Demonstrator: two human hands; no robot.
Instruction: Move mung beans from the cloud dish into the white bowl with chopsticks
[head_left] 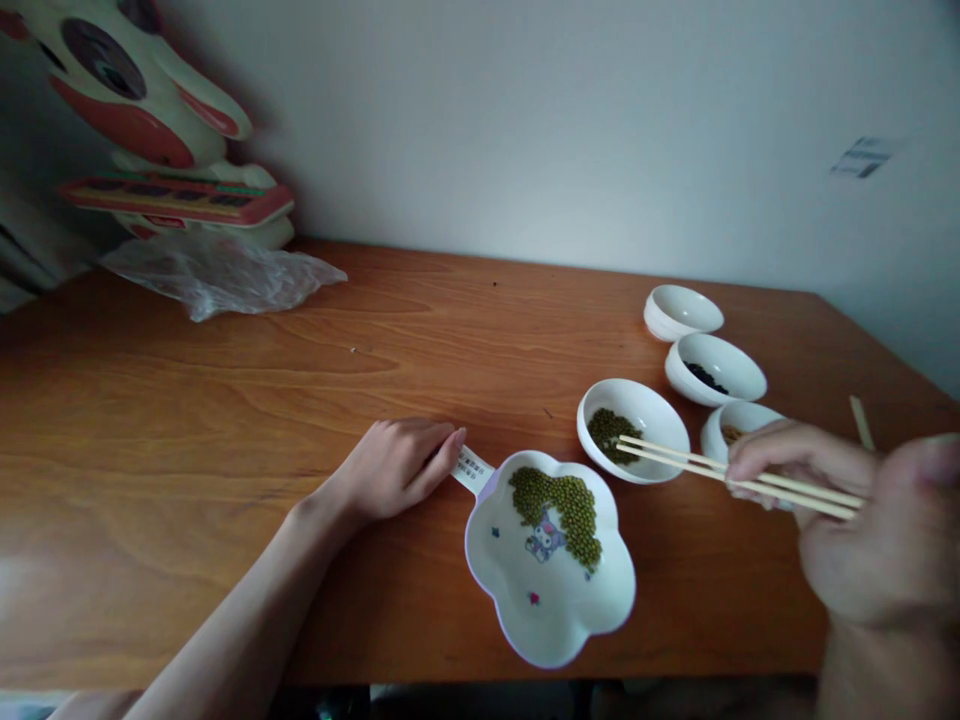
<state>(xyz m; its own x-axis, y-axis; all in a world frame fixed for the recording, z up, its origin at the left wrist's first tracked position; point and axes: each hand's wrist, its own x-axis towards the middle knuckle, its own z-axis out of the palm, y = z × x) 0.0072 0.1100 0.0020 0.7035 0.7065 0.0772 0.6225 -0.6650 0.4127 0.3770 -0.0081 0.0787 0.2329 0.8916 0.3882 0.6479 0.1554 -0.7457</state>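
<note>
A single head-worn view, forward and down, close over the wooden table (pixel 225 400), wall beyond.

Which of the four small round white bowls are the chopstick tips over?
The round white bowl of green beans, nearest the flower-shaped dish. The other three sit further right; the wooden chopsticks in the right hand end over it.

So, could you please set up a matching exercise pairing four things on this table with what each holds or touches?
1. flower dish
2. far bowl
3. left hand
4. right hand

a. holds chopsticks
b. nothing seen inside
c. green beans and a cartoon print
d. fingers on the dish's handle

Pairs: 1-c, 2-b, 3-d, 4-a
</note>
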